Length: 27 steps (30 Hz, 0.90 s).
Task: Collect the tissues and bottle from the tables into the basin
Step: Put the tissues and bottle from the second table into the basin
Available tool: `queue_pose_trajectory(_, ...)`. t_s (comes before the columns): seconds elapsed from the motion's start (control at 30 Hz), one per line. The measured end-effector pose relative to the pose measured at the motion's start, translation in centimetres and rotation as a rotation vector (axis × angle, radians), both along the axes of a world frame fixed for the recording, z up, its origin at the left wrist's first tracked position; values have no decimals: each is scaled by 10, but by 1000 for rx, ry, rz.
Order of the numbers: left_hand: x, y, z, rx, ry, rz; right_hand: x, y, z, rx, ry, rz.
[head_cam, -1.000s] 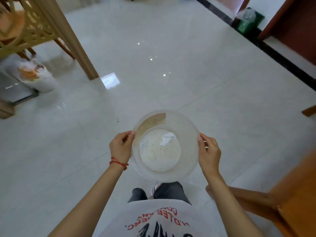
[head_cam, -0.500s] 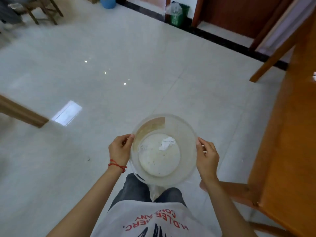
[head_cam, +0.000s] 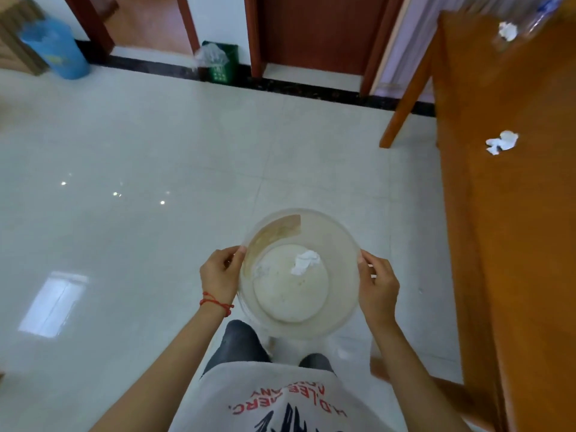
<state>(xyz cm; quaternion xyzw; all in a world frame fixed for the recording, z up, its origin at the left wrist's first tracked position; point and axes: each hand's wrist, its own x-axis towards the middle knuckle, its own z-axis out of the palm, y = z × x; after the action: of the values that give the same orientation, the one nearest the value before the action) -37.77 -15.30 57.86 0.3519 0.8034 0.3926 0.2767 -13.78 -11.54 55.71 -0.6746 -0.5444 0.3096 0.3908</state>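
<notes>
I hold a clear plastic basin (head_cam: pixel 339 235) in front of me over the floor. My left hand (head_cam: pixel 219 274) grips its left rim and my right hand (head_cam: pixel 378 286) grips its right rim. One crumpled white tissue (head_cam: pixel 305 261) lies inside the basin, and a smaller white scrap (head_cam: pixel 260 271) sits near its left wall. On the wooden table (head_cam: pixel 514 229) to my right lies a crumpled tissue (head_cam: pixel 501 142). Another tissue (head_cam: pixel 507 31) lies farther back, beside a clear plastic bottle (head_cam: pixel 534 17) that is blurred at the top right corner.
The glossy tiled floor (head_cam: pixel 156 151) stretches ahead and left. A green bin with a plastic bag (head_cam: pixel 219 62) stands against the far wall, and a blue bin (head_cam: pixel 53 48) and a cardboard box (head_cam: pixel 17 35) sit at the far left. Dark red door frames line the wall.
My view has swung to the right, bringing the wooden table with its tissues and bottle into sight. Both hands still hold the basin the same way.
</notes>
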Motion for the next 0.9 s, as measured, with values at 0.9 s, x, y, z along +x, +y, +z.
queue_pose_trajectory(0.9, 70, 375, -1, 2, -10, -262, 73, 309, 3, -43, -59, -219)
